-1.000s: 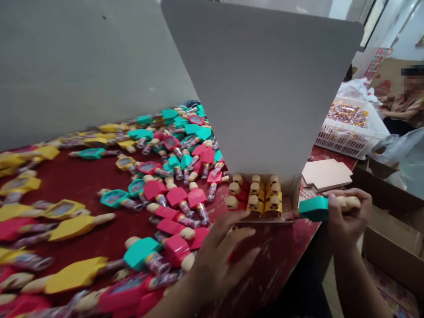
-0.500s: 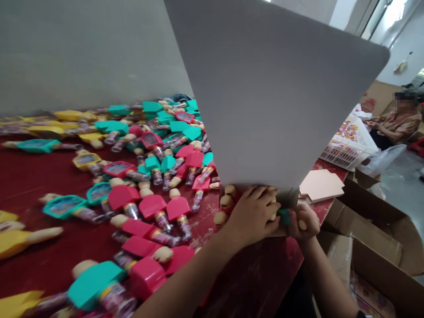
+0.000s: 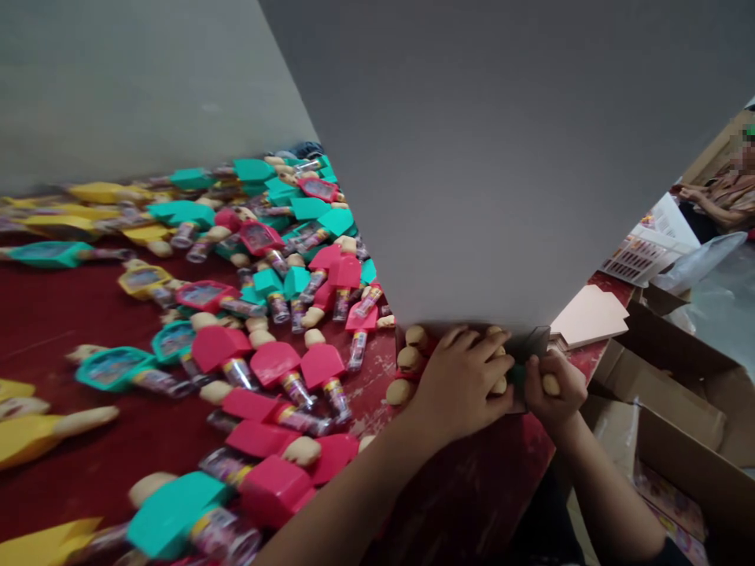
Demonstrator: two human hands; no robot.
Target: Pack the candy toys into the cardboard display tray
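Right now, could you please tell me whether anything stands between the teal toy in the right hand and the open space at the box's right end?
Nothing visible does: the right hand holds the teal toy at that end of the box. The left hand lies just beside, over other toys.

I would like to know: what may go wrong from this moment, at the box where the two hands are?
The green toy in the right hand might catch on the box wall, being close beside it.
The left hand covers several beige-topped toys in the box, so it could tilt them unseen.
The tall grey flap rises above both hands and might fold down onto them.
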